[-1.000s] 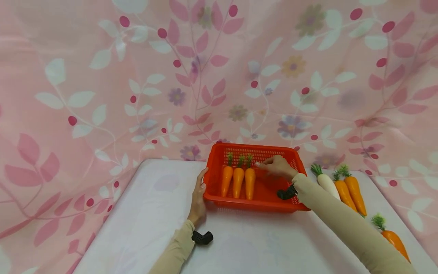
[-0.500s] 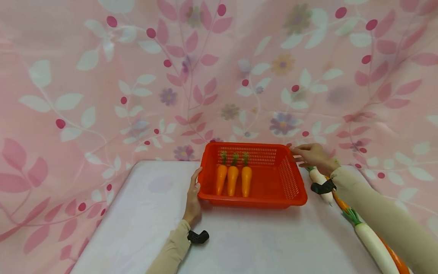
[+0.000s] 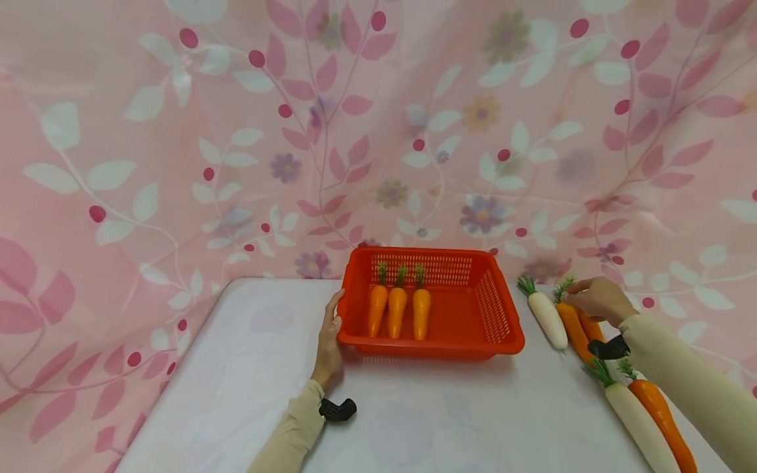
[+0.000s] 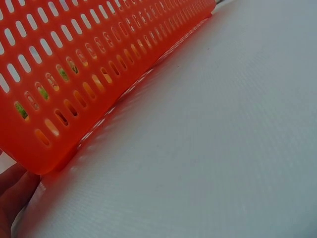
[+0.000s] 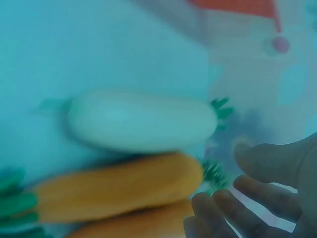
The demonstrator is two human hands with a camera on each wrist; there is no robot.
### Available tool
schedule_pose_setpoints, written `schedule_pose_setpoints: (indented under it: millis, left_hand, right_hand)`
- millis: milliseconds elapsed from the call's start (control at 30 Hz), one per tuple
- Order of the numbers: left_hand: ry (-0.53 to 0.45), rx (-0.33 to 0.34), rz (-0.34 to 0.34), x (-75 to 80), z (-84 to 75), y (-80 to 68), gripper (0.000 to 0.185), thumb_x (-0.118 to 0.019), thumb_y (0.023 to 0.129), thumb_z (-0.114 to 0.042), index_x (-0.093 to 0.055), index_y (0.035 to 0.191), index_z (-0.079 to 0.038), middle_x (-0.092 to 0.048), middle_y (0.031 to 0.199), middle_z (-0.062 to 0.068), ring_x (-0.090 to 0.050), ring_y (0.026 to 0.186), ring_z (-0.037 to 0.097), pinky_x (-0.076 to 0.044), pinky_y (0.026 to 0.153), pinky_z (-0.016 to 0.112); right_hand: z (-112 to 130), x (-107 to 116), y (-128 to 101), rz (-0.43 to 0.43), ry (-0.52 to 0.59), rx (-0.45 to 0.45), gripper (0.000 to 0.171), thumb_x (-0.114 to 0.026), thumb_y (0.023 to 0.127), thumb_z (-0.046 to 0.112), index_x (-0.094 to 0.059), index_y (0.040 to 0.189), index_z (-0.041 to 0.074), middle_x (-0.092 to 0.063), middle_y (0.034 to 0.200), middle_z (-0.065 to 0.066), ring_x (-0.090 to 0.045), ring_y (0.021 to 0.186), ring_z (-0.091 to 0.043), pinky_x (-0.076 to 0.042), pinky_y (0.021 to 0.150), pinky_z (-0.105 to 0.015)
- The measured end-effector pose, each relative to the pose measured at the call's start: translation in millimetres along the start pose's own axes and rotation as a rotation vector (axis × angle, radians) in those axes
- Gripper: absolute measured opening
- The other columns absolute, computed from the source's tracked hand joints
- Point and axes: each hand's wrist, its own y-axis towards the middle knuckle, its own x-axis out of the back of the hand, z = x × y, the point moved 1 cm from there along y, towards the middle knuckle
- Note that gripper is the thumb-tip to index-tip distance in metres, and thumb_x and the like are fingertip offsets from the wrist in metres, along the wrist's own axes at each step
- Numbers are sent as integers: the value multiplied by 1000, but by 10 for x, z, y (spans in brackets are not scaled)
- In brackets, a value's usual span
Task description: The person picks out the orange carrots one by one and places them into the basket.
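Carrot [image 3: 571, 322], lying on the surface [image 3: 414, 414] beside a radish [image 3: 547, 319], is sitting under the right hand [image 3: 598, 301]'s loose, unclosed fingers [image 5: 218, 208] and risking rolling away, while the left hand [image 3: 328, 345] is pressing flat against the basket [image 3: 499, 309].

White table [image 3: 414, 420], red basket [image 3: 499, 345], carrots [image 3: 570, 322], radishes [image 3: 547, 318]

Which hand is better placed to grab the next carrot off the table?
The right hand: it hovers over the carrot beside the white radish, fingers near its leafy top. The left hand rests against the basket.
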Motion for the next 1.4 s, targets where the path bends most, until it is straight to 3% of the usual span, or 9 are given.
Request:
schedule_pose_setpoints:
  millis: [167,400,733,1033,1400]
  left_hand:
    - [15,-16,-1,2,10,-4,53,-24,103,-35,-26,156,-33,-24,161,-15,-27,146,15,-21,118,57]
    - [10,-41,-1,3,14,-3,53,-22,104,-29,-26,156,-31,-23,162,-12,-25,148,17,-19,119,57]
    - [3,-25,3,7,16,-23,52,-24,104,-32,-26,156,-32,-22,162,-12,-24,148,18,-19,119,58]
    - [23,-32,-6,-17,-22,-12,53,-24,104,-35,-26,156,-31,-24,161,-14,-26,147,16,-20,118,58]
    - [-12,-31,5,4,6,-1,54,-22,103,-20,-25,157,-25,-23,163,-5,-25,148,22,-18,118,58]
  right_hand:
    - [-193,-55,-121,-15,-206,8,64,-68,87,33,-54,129,-13,-64,113,-31,-66,69,-24,-57,60,-39]
    - [-319,-100,-159,-69,-368,31,57,-70,83,27,-58,124,-11,-61,116,-35,-62,79,-42,-53,58,-51]
    - [-319,-138,-159,-74,-371,47,58,-70,83,31,-60,123,-10,-64,116,-31,-64,81,-39,-54,58,-49]
    - [-314,-213,-141,-93,-393,121,53,-71,84,34,-65,117,-8,-70,104,-26,-64,76,-31,-55,64,-49]
    - [-273,-255,-100,-83,-394,137,61,-69,84,33,-57,126,-9,-66,106,-29,-58,66,-23,-53,59,-48]
